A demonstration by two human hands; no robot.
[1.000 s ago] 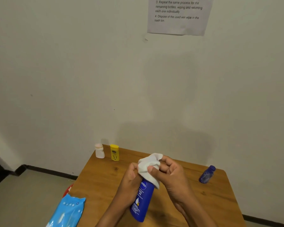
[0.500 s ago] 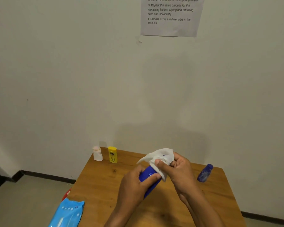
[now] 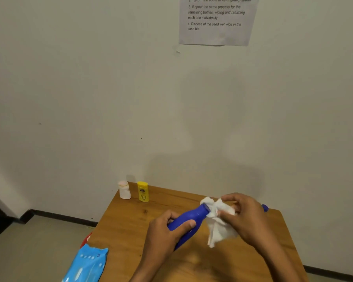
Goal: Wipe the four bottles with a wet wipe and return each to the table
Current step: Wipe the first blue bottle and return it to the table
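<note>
My left hand (image 3: 167,233) grips a large blue bottle (image 3: 194,217), tilted with its top end pointing up and right above the wooden table (image 3: 130,226). My right hand (image 3: 247,218) holds a crumpled white wet wipe (image 3: 218,220) against that top end. A small white bottle (image 3: 124,189) and a yellow bottle (image 3: 143,191) stand side by side at the table's far left corner. A small dark blue bottle (image 3: 265,207) is mostly hidden behind my right hand at the far right.
A light blue pack of wet wipes (image 3: 88,265) lies at the table's near left edge, with something red (image 3: 87,239) below it on the floor. A printed instruction sheet (image 3: 216,19) hangs on the wall behind the table.
The blue bottle went from upright to tilted with its top toward the right. The wipe slid off the bottle's body to its top end, and both hands moved right.
</note>
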